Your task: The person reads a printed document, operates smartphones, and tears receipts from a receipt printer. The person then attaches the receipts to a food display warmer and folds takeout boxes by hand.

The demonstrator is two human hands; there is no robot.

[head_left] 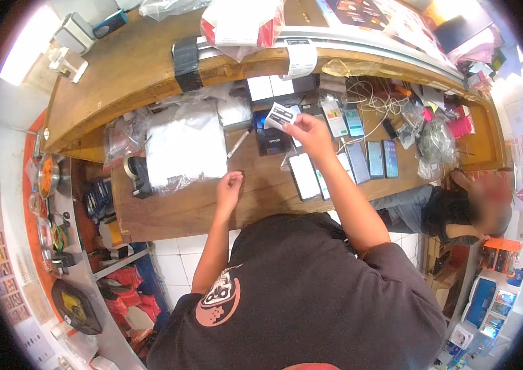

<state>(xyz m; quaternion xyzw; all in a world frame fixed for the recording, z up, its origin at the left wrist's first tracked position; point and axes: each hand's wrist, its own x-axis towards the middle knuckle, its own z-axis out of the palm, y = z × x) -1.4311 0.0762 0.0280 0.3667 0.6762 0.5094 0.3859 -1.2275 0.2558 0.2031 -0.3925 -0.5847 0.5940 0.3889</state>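
Observation:
My right hand [312, 134] pinches a small white printed label [281, 115] with dark blocks on it. It is held above a dark box [273, 137] on the wooden desk. My left hand [230, 186] rests near the desk's front, fingers loosely curled in, with nothing visible in them. To its left lies a stack of white plastic bags [185, 148]. Below my right forearm, a white-screened phone [304, 176] lies on the desk. More phones are beside it, among them a dark-edged phone [390, 158].
A raised wooden shelf [132, 68] curves along the back. White cables [375, 102] tangle at the back right, near crumpled clear plastic [437, 142]. A tape dispenser [140, 176] stands at the desk's left end, and a marker pen [238, 144] lies mid-desk. Another person [452, 213] sits at the right.

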